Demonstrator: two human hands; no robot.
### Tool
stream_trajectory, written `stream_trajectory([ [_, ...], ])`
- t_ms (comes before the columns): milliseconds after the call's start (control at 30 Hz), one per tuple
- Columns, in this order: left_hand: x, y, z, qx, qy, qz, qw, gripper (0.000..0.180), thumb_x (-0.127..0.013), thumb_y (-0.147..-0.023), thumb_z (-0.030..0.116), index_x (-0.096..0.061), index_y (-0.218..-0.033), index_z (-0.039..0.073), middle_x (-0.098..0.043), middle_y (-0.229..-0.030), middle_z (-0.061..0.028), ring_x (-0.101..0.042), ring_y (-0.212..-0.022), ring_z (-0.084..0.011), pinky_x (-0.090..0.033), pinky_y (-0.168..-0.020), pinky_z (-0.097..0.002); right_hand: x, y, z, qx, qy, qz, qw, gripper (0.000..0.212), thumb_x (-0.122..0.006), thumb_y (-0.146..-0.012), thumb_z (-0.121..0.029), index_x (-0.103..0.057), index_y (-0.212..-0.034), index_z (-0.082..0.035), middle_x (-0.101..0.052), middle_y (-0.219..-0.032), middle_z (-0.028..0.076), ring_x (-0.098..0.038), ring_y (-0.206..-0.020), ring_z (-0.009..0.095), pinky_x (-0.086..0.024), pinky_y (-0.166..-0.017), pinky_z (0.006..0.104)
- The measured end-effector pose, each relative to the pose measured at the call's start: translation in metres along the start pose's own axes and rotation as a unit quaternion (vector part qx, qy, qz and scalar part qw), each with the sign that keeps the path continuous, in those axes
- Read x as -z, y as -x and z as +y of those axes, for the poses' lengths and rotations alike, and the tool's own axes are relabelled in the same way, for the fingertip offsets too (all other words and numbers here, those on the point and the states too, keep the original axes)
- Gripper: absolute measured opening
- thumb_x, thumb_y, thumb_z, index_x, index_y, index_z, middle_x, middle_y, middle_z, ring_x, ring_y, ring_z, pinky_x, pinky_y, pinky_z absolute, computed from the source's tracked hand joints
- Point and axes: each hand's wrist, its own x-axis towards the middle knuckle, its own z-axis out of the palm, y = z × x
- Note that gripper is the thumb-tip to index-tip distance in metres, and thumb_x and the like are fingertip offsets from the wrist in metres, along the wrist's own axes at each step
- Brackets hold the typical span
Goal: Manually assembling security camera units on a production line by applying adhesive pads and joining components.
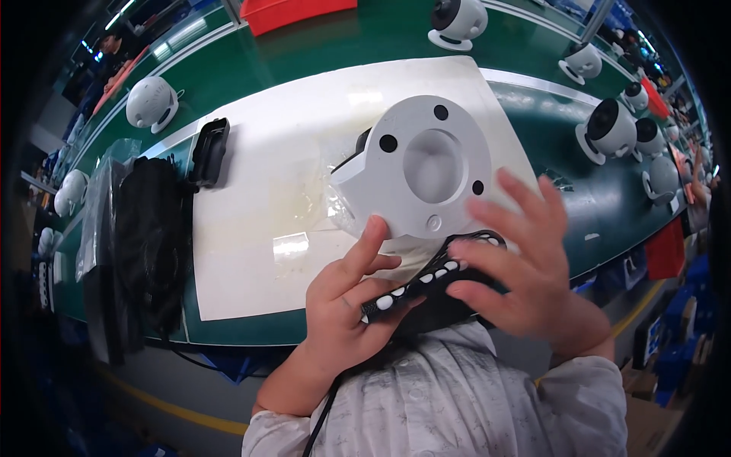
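Observation:
A white device with a round base [400, 186] lies on the white sheet in front of me, its underside facing up. Three black round pads and a wide round hollow show on that base. My left hand [346, 301] grips a black strip with white oval spots [426, 280] between its lower fingers. Its index finger points up at the base's near edge; whether it touches is unclear. My right hand [525, 263] hovers at the base's right side, fingers spread and smeared by motion, its thumb and a finger close to the strip's far end. Nothing shows in it.
A white sheet [244, 266] covers part of the green bench. To the left lie a black tray [209, 152], a black bag [152, 221] and clear plastic wrapping [103, 206]. Several white round devices [609, 128] stand around, and a red bin [297, 14] sits at the back.

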Motion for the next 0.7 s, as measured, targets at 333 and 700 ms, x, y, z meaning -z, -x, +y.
stream_trajectory([
  [333,0.001,0.001,0.001,0.017,-0.018,-0.002,1.0,0.024,-0.074,-0.053,0.003,-0.055,-0.069,0.002,-0.045,-0.122,-0.0189,-0.062,-0.076,-0.0196,-0.046,-0.061,-0.026,-0.013,-0.028,0.006,-0.019,-0.137,0.063,0.988,0.004,-0.058,-0.075,-0.008,-0.057,-0.078,-0.005,-0.048,-0.116,0.015,-0.031,-0.12,0.037,-0.031,-0.091,0.0425],
  [700,0.004,0.004,0.001,0.02,-0.029,-0.012,0.999,0.02,-0.072,-0.055,0.005,-0.058,-0.069,0.002,-0.047,-0.121,-0.0178,-0.06,-0.071,-0.0184,-0.045,-0.058,-0.0261,-0.002,-0.029,-0.009,-0.017,0.032,0.007,0.999,0.013,-0.055,-0.076,-0.015,-0.06,-0.083,-0.005,-0.054,-0.111,0.011,-0.039,-0.115,0.031,-0.018,-0.097,0.0433],
])
